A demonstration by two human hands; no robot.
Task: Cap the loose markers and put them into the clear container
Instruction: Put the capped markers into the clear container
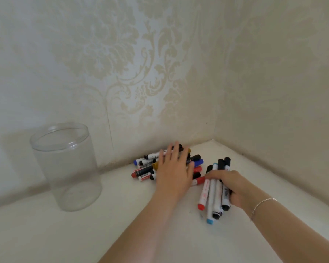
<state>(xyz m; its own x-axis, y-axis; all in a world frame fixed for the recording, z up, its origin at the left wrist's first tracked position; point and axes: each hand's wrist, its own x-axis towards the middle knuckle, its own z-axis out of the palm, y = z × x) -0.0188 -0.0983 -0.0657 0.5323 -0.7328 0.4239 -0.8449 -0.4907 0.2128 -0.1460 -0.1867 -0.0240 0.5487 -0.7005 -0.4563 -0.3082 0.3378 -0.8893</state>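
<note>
Hands (pixel 174 168) on marker pile (pixel 146 168) (right gripping a bundle (pixel 215 194))

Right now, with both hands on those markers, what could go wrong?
The right hand grips a whole bundle of markers at once; one could slip out when lifted. The left hand lies flat on the loose pile near the wall, so a sweep might roll markers away. The clear container stands empty and probably light on the white surface; a bump while dropping the bundle in may tip it.
</note>
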